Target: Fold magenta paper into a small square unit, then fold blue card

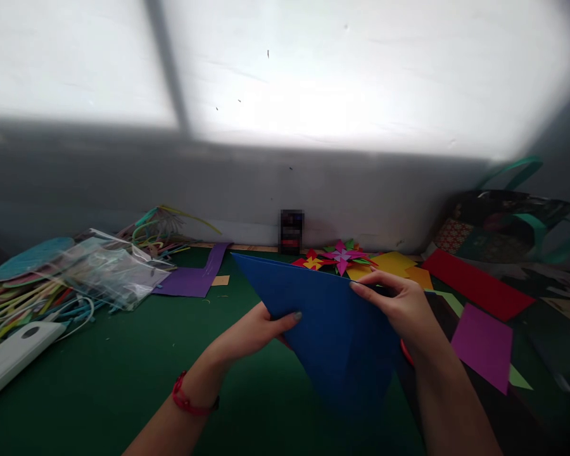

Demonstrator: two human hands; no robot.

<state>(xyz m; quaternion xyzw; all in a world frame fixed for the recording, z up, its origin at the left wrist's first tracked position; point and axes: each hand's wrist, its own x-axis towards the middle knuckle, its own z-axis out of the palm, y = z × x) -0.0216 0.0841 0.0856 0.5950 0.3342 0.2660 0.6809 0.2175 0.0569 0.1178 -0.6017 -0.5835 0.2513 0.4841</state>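
A large sheet of blue paper (327, 323), folded so that one corner points to the upper left, is held up above the green table (156, 373). My left hand (268, 329) grips its left edge, thumb lying on the near face and the other fingers mostly hidden behind. At the upper right, my right hand (399, 301) pinches the top edge between thumb and fingers. Behind the sheet stand folded paper flowers (342, 254) in pink, green, red and yellow, partly covered by it.
Purple paper (185, 280), a clear plastic bag (118, 269) and bundled pipe cleaners (9, 304) lie left, with a white power strip (19, 354). Right are red paper (475, 285), magenta paper (484, 345) and a patterned bag (494, 221). A blurred dark object (291, 231) stands against the wall.
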